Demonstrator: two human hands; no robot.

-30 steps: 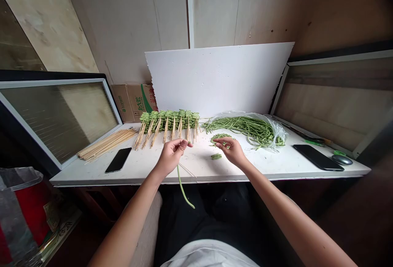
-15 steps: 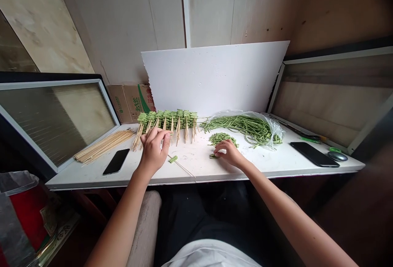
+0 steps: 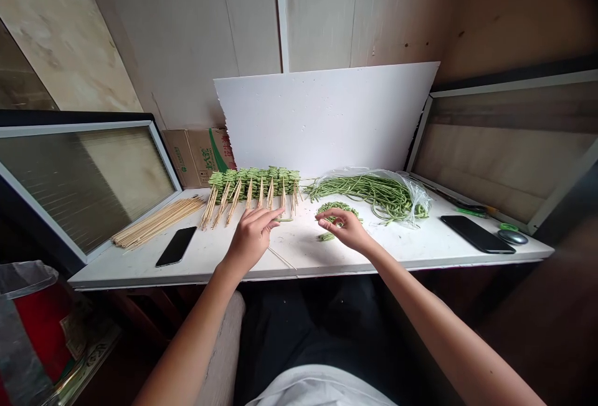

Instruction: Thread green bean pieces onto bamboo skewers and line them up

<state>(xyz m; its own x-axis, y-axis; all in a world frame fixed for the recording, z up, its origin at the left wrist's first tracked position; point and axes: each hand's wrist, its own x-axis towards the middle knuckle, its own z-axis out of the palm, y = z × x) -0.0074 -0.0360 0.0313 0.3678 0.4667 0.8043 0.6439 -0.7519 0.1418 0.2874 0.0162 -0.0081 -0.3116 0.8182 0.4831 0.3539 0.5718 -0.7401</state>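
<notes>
Bean piece (image 3: 286, 220), short and green, projecting between two and three o'clock from the left hand (image 3: 252, 231), pinched at its fingertips; from the right hand (image 3: 348, 230) it lies at nine o'clock, across a gap. Heap of cut beans (image 3: 337, 205) at eleven o'clock, just beyond the right hand; small bean bundle (image 3: 327, 237) between eight and nine o'clock, near its thumb. Loose skewer (image 3: 283, 258) at four o'clock from the left hand. Hands apart, entering from seven and four o'clock respectively; left fingers extended, right forefinger and thumb curved, their grip on anything impossible to tell.
</notes>
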